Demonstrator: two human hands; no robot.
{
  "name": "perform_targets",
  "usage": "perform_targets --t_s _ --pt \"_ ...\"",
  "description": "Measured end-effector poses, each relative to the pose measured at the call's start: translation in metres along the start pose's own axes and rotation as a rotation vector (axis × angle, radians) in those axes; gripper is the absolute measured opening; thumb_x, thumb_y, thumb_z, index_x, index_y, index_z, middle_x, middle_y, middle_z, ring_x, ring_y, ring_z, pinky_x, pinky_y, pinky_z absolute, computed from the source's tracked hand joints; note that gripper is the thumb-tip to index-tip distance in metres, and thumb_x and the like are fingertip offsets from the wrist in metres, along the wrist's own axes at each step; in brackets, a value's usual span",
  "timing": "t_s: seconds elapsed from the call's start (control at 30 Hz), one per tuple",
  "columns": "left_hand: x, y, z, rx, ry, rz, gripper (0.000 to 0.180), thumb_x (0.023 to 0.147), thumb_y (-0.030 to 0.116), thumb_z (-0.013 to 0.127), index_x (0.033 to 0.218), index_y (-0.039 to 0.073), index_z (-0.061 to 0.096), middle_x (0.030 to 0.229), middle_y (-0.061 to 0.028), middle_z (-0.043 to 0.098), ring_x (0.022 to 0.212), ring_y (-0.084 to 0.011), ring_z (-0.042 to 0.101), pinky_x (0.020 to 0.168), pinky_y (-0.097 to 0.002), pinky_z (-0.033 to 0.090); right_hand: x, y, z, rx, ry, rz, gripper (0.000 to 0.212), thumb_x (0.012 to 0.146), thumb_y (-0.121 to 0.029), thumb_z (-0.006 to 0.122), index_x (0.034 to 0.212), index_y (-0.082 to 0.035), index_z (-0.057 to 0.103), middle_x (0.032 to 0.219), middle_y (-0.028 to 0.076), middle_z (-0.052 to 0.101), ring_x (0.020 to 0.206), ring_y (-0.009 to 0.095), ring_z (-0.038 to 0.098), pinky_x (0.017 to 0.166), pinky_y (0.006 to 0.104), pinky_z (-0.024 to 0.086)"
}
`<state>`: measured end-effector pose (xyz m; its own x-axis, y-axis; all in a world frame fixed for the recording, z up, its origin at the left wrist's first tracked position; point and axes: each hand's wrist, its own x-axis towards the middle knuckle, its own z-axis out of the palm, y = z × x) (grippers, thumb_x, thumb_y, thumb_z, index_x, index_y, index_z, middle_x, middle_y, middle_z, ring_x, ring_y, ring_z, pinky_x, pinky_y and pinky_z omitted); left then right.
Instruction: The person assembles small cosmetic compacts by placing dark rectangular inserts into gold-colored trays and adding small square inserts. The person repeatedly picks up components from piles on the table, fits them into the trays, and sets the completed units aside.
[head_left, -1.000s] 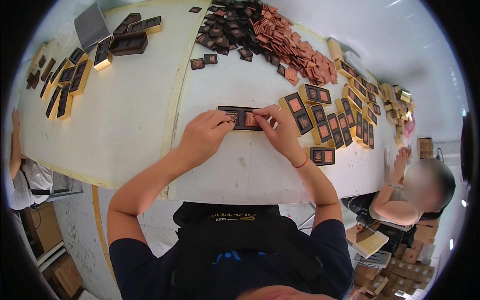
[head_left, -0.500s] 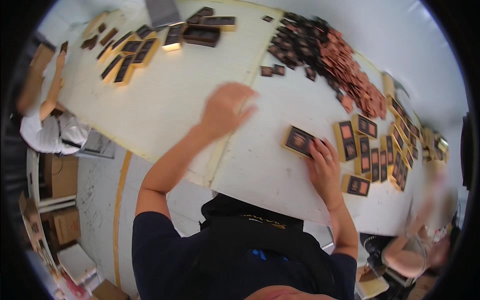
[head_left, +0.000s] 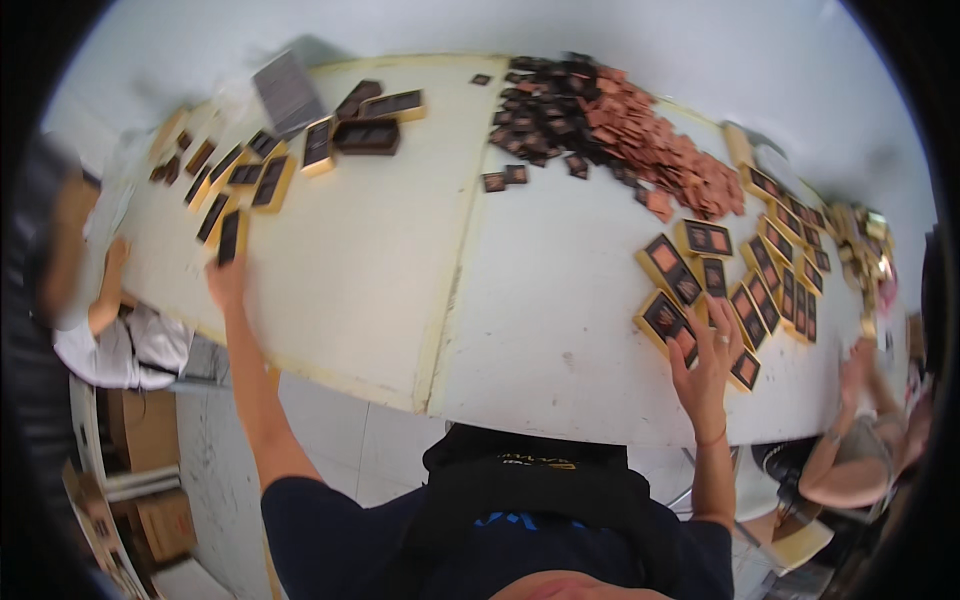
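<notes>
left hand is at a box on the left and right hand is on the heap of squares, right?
Not quite: in the head view, the right hand is at a filled gold box, not on the heap of squares. The left hand is at a narrow box on the left, as you say.

A broad white tabletop [head_left: 350, 260] carries everything, with a pale yellow strip [head_left: 455, 275] running near to far across it. On the left lie gold-sided rectangular boxes with dark compartmented insides [head_left: 272, 183]; farther back, a dark brown open tray [head_left: 366, 137] and a grey flat panel [head_left: 287, 95]. Far right, dark square pieces [head_left: 545, 115] heap against copper-coloured square pieces [head_left: 660, 155]. Nearer, right, gold-sided boxes holding such squares [head_left: 764, 262] cluster.
</notes>
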<state>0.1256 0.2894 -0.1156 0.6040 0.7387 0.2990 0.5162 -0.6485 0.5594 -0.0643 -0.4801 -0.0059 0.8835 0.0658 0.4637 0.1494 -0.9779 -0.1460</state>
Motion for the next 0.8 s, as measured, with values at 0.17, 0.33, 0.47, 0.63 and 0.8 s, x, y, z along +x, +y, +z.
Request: perform_targets --t_s 0.17,0.33,0.47,0.63,0.8 --pt "-0.151 0.085 -0.026 -0.397 -0.295 0.192 0.048 0.079 0.023 0.077 0.111 -0.007 0.058 0.102 -0.0188 0.065 0.092 -0.0298 0.063 0.084 -0.0387 0.051 0.078 0.026 0.021 0.085 0.052 -0.163 0.033 0.08 -0.002 0.072 0.112 -0.005 0.067 0.129 0.015 0.059 0.129 0.037 0.05 0.105 0.0465 0.041" --pt "-0.29 0.201 -0.046 -0.359 -0.712 0.796 0.061 0.074 0.019 0.083 0.126 0.001 0.058 0.12 -0.0169 0.061 0.114 -0.0349 0.056 0.101 -0.0431 0.043 0.168 0.085 0.102 0.005 -0.068 -0.127 0.02 0.076 -0.006 0.068 0.096 -0.006 0.072 0.096 0.014 0.067 0.106 0.034 0.059 0.096 0.0453 0.046" --pt "-0.322 0.267 -0.021 -0.41 -0.866 1.109 0.061 0.073 0.022 0.084 0.127 0.004 0.061 0.123 -0.0147 0.065 0.116 -0.0346 0.058 0.103 -0.0425 0.043 0.19 0.103 0.136 -0.007 -0.156 -0.063 0.018 0.073 -0.01 0.069 0.09 -0.006 0.074 0.095 0.015 0.068 0.101 0.034 0.063 0.09 0.0435 0.051" --pt "-0.347 0.32 0.012 -0.539 -1.038 1.23 0.064 0.074 0.02 0.082 0.132 0.006 0.06 0.124 -0.014 0.065 0.111 -0.0335 0.059 0.1 -0.0422 0.044 0.189 0.101 0.124 0.343 -0.305 0.072 0.019 0.077 -0.018 0.072 0.087 -0.002 0.078 0.082 0.02 0.071 0.08 0.034 0.069 0.075 0.0415 0.055" --pt "-0.353 0.314 0.018 -0.555 -1.121 1.216 0.067 0.075 0.018 0.082 0.136 0.008 0.058 0.129 -0.0129 0.064 0.118 -0.0328 0.057 0.105 -0.0416 0.041 0.126 0.003 0.075 0.919 -0.28 -0.055 0.014 0.083 -0.003 0.068 0.097 -0.005 0.071 0.086 0.009 0.072 0.08 0.029 0.066 0.073 0.0389 0.053"
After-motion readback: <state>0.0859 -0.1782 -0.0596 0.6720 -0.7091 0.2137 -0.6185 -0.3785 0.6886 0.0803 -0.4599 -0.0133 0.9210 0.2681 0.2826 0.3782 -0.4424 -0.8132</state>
